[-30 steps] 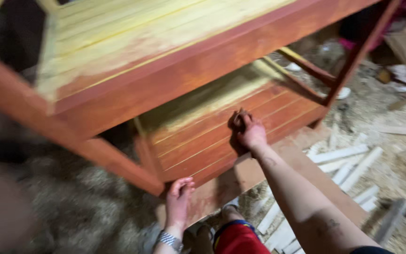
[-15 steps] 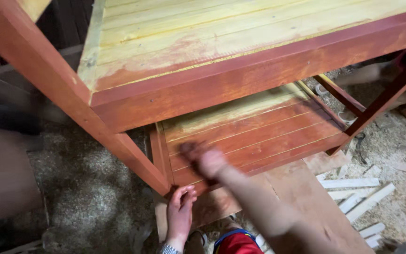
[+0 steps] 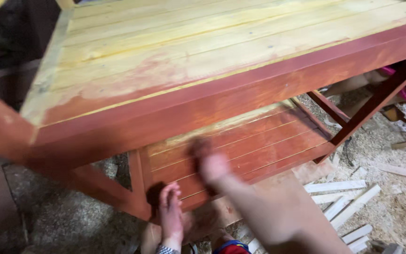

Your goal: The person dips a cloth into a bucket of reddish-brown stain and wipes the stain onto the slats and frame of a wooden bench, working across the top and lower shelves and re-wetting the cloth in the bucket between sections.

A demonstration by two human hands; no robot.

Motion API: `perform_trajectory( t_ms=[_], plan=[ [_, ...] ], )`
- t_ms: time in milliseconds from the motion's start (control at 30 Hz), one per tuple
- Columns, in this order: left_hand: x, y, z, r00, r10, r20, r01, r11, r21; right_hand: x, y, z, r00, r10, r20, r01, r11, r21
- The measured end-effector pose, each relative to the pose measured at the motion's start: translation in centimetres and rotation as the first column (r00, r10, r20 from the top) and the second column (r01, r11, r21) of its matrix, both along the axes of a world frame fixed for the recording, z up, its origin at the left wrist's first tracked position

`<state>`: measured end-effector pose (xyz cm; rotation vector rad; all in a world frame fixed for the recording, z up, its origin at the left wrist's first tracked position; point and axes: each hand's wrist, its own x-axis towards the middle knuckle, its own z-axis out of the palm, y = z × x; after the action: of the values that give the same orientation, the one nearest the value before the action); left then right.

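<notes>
table top point(image 3: 203, 51): pale yellow planks, red-stained edge | lower shelf point(image 3: 259, 146): red-brown slats | scraps point(image 3: 348, 197): pale wood

Sawdust-strewn floor point(image 3: 400, 207) bears a red-stained wooden table point(image 3: 240, 94); pale offcut slats point(image 3: 348, 197), seemingly loose, lie beside it.

Looking down on a wooden table point(image 3: 222, 61), top boards pale yellow, frame stained red-brown. Right hand point(image 3: 211, 164), blurred, over the red slatted lower shelf point(image 3: 269, 146). Left hand point(image 3: 170, 214) resting at the shelf's front corner. Sawdust floor point(image 3: 400, 197) strewn with pale wood offcuts point(image 3: 341, 197).
</notes>
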<state>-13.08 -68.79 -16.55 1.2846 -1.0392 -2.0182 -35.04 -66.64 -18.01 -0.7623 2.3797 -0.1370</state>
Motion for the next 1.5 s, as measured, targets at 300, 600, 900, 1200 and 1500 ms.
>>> perform_trajectory(
  t_ms=[300,600,900,1200,1500],
  plan=[
    [-0.4,0.7,1.6,0.990,0.130,0.048,-0.124,0.986,-0.109,5.8,-4.1,2.7,0.796,0.592,-0.128,-0.600,0.742,-0.298],
    [-5.5,1.4,2.1,0.999,-0.037,-0.001,0.037,0.998,-0.047,-24.4,14.9,0.8,0.855,0.053,-0.516,-0.096,0.994,-0.058],
    [-5.2,1.4,1.7,0.986,-0.150,0.069,0.148,0.988,0.034,-21.8,14.9,1.8,0.724,-0.310,0.616,0.687,0.409,-0.600],
    [-5.5,-0.4,1.0,0.996,-0.089,0.022,0.089,0.996,0.004,-18.4,11.1,0.5,0.890,-0.249,-0.383,0.084,0.913,-0.399],
    [-2.8,0.3,0.8,0.999,-0.041,0.031,0.040,0.999,0.020,-10.4,5.4,-0.1,0.898,-0.152,-0.413,0.074,0.977,-0.199]
  ],
)
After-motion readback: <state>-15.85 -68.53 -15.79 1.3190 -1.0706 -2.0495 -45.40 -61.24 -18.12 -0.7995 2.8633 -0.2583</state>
